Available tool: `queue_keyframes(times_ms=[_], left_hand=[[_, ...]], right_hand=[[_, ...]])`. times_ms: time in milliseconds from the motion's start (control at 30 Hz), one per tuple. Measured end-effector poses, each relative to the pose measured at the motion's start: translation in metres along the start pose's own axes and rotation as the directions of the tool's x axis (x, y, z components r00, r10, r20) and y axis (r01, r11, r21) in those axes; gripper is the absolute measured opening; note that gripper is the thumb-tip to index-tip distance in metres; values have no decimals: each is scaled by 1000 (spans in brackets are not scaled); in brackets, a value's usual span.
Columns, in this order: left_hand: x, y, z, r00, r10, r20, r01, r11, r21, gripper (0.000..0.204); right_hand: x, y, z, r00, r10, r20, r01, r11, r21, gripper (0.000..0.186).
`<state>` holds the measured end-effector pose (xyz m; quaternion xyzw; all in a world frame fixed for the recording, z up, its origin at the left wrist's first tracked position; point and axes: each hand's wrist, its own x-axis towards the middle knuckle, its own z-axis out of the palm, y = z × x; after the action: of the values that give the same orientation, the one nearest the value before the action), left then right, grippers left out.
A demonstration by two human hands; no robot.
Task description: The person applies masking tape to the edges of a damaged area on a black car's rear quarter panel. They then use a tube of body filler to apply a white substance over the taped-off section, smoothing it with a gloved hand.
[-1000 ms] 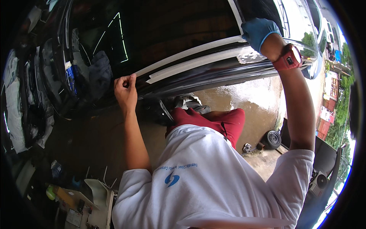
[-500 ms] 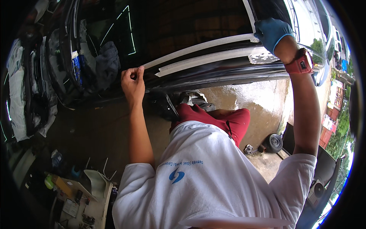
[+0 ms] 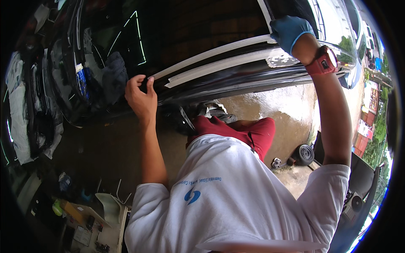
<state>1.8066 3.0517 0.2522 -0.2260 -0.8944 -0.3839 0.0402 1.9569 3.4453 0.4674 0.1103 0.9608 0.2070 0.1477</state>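
A long pale strip of masking tape (image 3: pixel 211 53) runs along the lower edge of a dark, glossy vehicle window (image 3: pixel 198 25). Its left end meets the thumb and forefinger of my bare left hand (image 3: pixel 142 98), whose tips are close together at the tape. My right hand (image 3: pixel 292 34), in a blue glove, is closed at the strip's other end; the palm side is hidden. Another pale strip (image 3: pixel 219 68) lies just below on the black body panel, ending at a whitish, patchy area (image 3: pixel 282 60). A narrow upright strip (image 3: pixel 265 14) comes down beside the glove.
Vehicle parts with grey covering (image 3: pixel 19 97) stand at the far left, near a dark cloth (image 3: pixel 114 72). Behind me are a pale chair (image 3: pixel 109 206) and a cluttered table. A wheel (image 3: pixel 303 154) lies on the wet concrete floor (image 3: pixel 287 105) to the right.
The whole view has shifted a little, so the vehicle and both hands sit slightly further left. My left forefinger and thumb look a bit looser; the right hand stays at the strip's right end.
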Motion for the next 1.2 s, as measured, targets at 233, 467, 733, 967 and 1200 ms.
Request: queue_keyframes(times_ms=[233, 467, 733, 967, 1200], left_hand=[[-29, 33, 24, 875, 477, 85, -437, 853, -287, 31], [-18, 59, 34, 806, 586, 90, -531, 781, -330, 36], [-6, 131, 59, 737, 665, 121, -564, 704, -431, 40], [1, 192, 81, 710, 693, 127, -566, 668, -483, 43], [5, 216, 91, 697, 712, 83, -581, 628, -518, 44]], right_hand=[[0, -5, -5, 998, -14, 60, 18, 997, -74, 16], [-1, -17, -13, 990, 21, 137, -3, 992, -128, 19], [-2, -22, -22, 985, -11, 170, 43, 982, -184, 15], [2, -25, -29, 971, 9, 240, 24, 991, -133, 16], [3, -25, -21, 970, -1, 243, 31, 993, -118, 15]])
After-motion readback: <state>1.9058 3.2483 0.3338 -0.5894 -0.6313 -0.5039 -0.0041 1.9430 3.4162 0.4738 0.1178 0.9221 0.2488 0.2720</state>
